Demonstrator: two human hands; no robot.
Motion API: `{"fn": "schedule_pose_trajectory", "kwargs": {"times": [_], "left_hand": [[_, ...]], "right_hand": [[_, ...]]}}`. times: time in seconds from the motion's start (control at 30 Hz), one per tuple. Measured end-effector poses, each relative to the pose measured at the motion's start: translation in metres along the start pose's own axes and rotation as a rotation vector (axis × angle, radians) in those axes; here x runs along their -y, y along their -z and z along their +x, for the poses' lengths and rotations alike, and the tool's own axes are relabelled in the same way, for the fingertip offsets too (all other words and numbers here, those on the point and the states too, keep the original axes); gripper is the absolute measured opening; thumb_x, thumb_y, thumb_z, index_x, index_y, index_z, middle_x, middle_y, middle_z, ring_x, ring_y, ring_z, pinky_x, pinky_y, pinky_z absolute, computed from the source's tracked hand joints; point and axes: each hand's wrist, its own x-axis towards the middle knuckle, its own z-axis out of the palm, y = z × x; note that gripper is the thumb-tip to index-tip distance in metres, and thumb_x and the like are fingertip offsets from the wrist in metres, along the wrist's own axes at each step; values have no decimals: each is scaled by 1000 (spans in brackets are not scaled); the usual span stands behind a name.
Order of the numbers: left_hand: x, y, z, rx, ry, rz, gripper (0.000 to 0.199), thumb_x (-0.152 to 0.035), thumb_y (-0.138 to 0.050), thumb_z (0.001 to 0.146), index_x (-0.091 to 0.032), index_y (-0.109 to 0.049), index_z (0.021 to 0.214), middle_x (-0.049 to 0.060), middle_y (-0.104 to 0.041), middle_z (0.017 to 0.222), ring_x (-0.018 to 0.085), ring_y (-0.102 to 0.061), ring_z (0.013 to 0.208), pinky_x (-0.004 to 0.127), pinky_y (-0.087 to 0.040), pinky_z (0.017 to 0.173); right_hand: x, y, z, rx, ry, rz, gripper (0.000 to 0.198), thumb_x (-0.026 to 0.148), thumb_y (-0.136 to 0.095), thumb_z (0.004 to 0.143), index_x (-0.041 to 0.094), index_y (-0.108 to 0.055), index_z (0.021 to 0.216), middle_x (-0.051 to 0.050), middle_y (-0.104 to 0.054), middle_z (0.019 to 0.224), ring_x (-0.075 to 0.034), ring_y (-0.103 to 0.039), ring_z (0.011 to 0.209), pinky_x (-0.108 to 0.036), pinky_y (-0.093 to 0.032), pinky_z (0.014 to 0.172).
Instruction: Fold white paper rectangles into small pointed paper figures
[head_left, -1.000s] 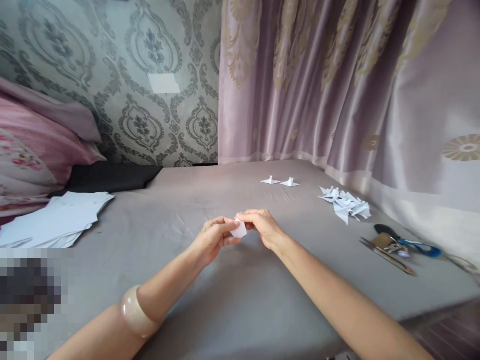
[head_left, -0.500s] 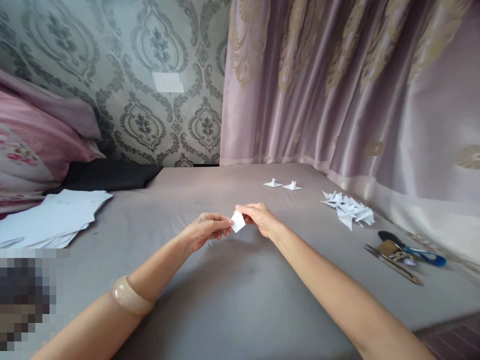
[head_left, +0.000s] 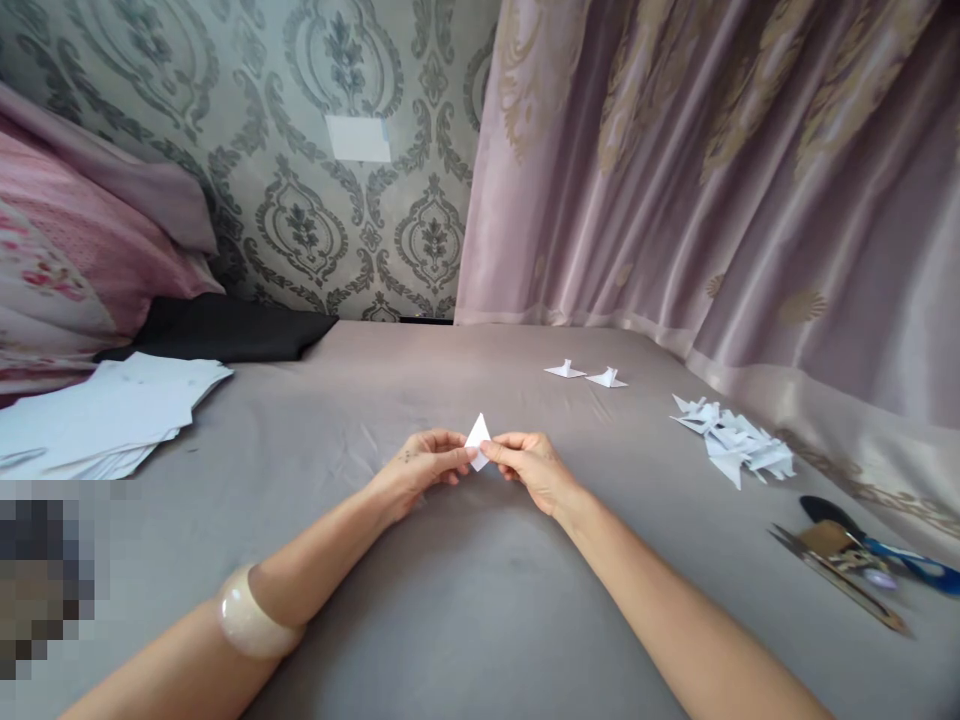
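Note:
A small folded piece of white paper (head_left: 480, 432), shaped like a narrow diamond with its point up, is held just above the grey sheet (head_left: 465, 620). My left hand (head_left: 426, 464) pinches its left side between thumb and fingers. On the opposite side, my right hand (head_left: 529, 465) pinches it too, the thumb lying across its front. Beyond the hands, two folded paper birds (head_left: 565, 370) stand side by side on the sheet. A pile of folded white paper pieces (head_left: 739, 440) lies to the right.
At the left lies a stack of white paper sheets (head_left: 127, 410), near a black cloth (head_left: 232, 328) and pink bedding (head_left: 97, 240). Scissors (head_left: 832, 575), a brown block (head_left: 825, 538) and a blue-handled tool (head_left: 919, 568) rest at the right. Pink curtains (head_left: 600, 200) hang behind.
The folded paper has turned from a squat, tilted shape to an upright point. My right hand has come lower, its thumb now on the paper's front. The view has shifted slightly left.

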Motion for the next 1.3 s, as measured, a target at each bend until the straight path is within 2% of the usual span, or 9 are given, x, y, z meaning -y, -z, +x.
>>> {"fn": "schedule_pose_trajectory", "kwargs": {"times": [0.13,0.3,0.47,0.63,0.73,0.83,0.97,1.2,1.3], "left_hand": [[2,-3,-1,-35,-52,9,24,-33,-80,67,-12,-70,74,2,-64,64,9,-54,57,19,-41,54],[1,-1,-3,-37,36,25,21,-32,-74,71,-11,-70,70,3,-63,61,8,-52,52,20,-40,53],[-2,0,-7,-17,59,199,15,-25,-73,69,-13,-70,79,-1,-61,56,7,-49,46,19,-36,45],[2,-1,-5,-41,10,344,12,-25,-68,74,-13,-67,76,-5,-53,46,7,-43,39,19,-31,40],[3,0,-2,-38,22,293,17,-29,-70,74,-13,-67,79,-4,-55,47,7,-46,40,19,-34,41],[1,0,-2,20,76,204,25,-32,-77,68,-13,-67,80,-2,-60,52,7,-48,43,19,-35,41],[-1,-1,-3,89,125,95,28,-36,-81,63,-14,-64,65,-2,-57,48,6,-44,40,19,-31,38],[2,2,-3,122,155,4,34,-41,-82,62,-12,-65,66,4,-65,63,8,-53,47,19,-38,40],[0,3,-4,144,149,-3,33,-41,-79,67,-11,-66,70,5,-65,65,9,-56,51,19,-40,42]], "right_hand": [[2,-1,-5,31,-26,12,35,47,-78,62,15,-73,71,4,-53,53,-7,-40,49,-24,-31,50],[-2,1,-8,91,-36,-4,33,48,-73,69,15,-70,69,3,-54,57,-6,-43,50,-23,-32,50],[-7,2,-8,-17,-45,-147,27,42,-70,71,16,-72,78,1,-61,63,-7,-42,47,-23,-30,46],[-11,1,-7,-28,-24,-269,22,37,-67,74,15,-71,78,-3,-67,68,-8,-46,48,-24,-35,49],[-13,1,-5,-28,-15,-239,23,38,-67,75,16,-69,77,-2,-66,68,-8,-45,49,-23,-35,48],[-14,-1,-3,-30,-18,-147,26,42,-69,74,17,-69,78,0,-63,66,-7,-42,48,-23,-31,46],[-10,-4,-5,-29,-91,-18,31,46,-73,69,16,-68,78,2,-56,59,-6,-36,46,-22,-25,42],[2,-3,-11,158,-118,18,34,46,-77,66,16,-70,81,-3,-64,72,-6,-43,52,-21,-27,43],[3,-2,-11,144,-120,24,33,43,-79,64,15,-71,81,-2,-64,73,-5,-40,52,-21,-26,43]]}}
